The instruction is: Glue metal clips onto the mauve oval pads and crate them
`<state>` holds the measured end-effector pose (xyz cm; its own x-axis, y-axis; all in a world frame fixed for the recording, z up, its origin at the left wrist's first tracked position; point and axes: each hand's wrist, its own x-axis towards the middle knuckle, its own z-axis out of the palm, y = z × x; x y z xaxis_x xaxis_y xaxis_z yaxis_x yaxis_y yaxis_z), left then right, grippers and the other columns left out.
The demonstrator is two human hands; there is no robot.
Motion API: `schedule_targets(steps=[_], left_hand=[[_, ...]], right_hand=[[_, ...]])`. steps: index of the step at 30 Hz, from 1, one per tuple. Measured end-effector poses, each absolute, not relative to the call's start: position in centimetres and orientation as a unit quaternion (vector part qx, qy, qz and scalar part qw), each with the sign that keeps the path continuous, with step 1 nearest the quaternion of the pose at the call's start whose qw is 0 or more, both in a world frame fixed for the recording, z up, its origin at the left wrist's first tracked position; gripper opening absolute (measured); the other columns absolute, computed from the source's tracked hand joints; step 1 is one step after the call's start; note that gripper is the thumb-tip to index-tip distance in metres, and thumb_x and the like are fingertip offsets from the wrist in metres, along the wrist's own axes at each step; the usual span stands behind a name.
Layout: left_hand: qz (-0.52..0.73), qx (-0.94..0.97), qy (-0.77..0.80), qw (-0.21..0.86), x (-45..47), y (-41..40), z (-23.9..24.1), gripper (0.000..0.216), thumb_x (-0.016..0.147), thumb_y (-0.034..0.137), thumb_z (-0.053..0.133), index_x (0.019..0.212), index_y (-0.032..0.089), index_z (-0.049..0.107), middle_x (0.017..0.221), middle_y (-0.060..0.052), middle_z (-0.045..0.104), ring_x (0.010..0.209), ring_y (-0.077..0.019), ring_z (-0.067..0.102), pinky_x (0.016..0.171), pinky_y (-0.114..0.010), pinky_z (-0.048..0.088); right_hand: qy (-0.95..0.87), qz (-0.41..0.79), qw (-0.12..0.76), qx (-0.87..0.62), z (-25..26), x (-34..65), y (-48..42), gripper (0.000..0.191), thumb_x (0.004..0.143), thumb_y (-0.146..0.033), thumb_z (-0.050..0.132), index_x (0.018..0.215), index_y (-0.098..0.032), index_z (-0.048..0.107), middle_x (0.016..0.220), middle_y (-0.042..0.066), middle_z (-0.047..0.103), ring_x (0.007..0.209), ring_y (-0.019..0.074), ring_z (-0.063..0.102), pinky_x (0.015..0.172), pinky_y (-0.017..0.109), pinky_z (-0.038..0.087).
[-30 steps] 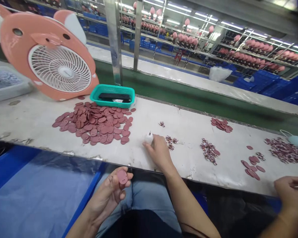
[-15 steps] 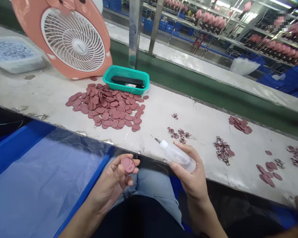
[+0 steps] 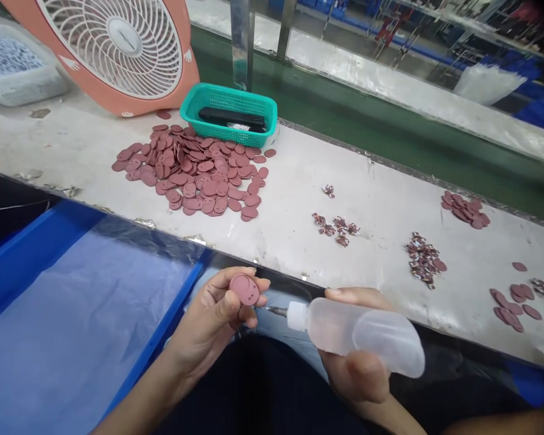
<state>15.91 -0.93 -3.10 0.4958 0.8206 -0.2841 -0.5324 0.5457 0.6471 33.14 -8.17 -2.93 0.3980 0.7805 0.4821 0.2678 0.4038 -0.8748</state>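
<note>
Between the thumb and fingers of my left hand (image 3: pixel 215 314) is a dusky-pink oval disc (image 3: pixel 243 289) with small holes and a raised curved outline. My right hand (image 3: pixel 360 362) grips a translucent squeeze bottle (image 3: pixel 335 326) lying nearly level. Its white cap carries a thin metal nozzle (image 3: pixel 276 310), which points left and ends close to the disc's lower right side; whether it touches I cannot tell. On the bench beyond my hands lies a large pile of similar discs (image 3: pixel 204 175). Small brown-and-white pieces (image 3: pixel 338 226) lie in a loose group to the right.
Behind the pile stands a green basket (image 3: pixel 229 130) holding dark items, beside a pink fan (image 3: pixel 127 54). A tub (image 3: pixel 27 90) of small pale pieces sits far left. More small pieces (image 3: pixel 424 260) and discs (image 3: pixel 465 208) lie right. A blue bin (image 3: pixel 86 326) is below the bench (image 3: pixel 294 199).
My right hand has swung the bottle from nozzle up-left to nearly level, bringing its tip near the disc. My left hand still holds the disc. The view has tilted downward.
</note>
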Motion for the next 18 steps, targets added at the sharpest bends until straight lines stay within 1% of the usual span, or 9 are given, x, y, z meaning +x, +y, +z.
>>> schedule_targets(steps=[3,6,11,15,18], left_hand=[[0.406,0.257,0.289,0.828,15.89,-1.0,-3.23,0.028,0.069,0.041,0.089,0.092,0.029,0.081,0.088,0.002,0.083,0.073,-0.0108,0.074,0.056,-0.012,0.057],[0.408,0.269,0.284,0.825,15.89,-1.08,-3.27,0.03,0.069,0.043,0.089,0.094,0.029,0.081,0.088,0.002,0.083,0.071,-0.0104,0.074,0.058,-0.012,0.058],[0.414,0.276,0.285,0.819,16.11,-1.14,-3.07,0.03,0.068,0.043,0.089,0.093,0.027,0.082,0.088,0.0,0.083,0.067,-0.0101,0.072,0.058,-0.013,0.059],[0.415,0.28,0.287,0.817,16.16,-1.04,-3.04,0.031,0.068,0.044,0.089,0.093,0.028,0.082,0.088,-0.001,0.083,0.066,-0.01,0.072,0.059,-0.013,0.059],[0.413,0.285,0.291,0.815,16.07,-0.98,-3.12,0.03,0.067,0.044,0.089,0.092,0.028,0.082,0.088,0.0,0.083,0.066,-0.0096,0.072,0.059,-0.013,0.059]], right_hand=[[-0.494,0.18,0.704,-0.478,-2.64,32.84,-7.77,0.034,0.091,-0.047,0.063,0.11,-0.02,0.07,0.079,0.005,0.067,0.062,0.0225,0.063,0.051,0.038,0.052],[-0.483,0.195,0.702,-0.485,-2.76,32.76,-7.65,0.034,0.09,-0.048,0.064,0.11,-0.022,0.071,0.082,0.006,0.067,0.061,0.0223,0.062,0.048,0.038,0.05],[-0.485,0.216,0.696,-0.484,-3.38,32.85,-7.83,0.035,0.091,-0.05,0.062,0.114,-0.024,0.07,0.085,0.006,0.068,0.057,0.0211,0.058,0.048,0.039,0.05],[-0.489,0.217,0.691,-0.486,-3.53,32.91,-8.05,0.034,0.093,-0.049,0.061,0.116,-0.026,0.07,0.087,0.005,0.068,0.064,0.022,0.062,0.049,0.037,0.05],[-0.489,0.227,0.681,-0.495,-3.45,33.06,-8.24,0.033,0.093,-0.049,0.061,0.116,-0.026,0.07,0.087,0.005,0.068,0.063,0.0213,0.061,0.051,0.038,0.051]])
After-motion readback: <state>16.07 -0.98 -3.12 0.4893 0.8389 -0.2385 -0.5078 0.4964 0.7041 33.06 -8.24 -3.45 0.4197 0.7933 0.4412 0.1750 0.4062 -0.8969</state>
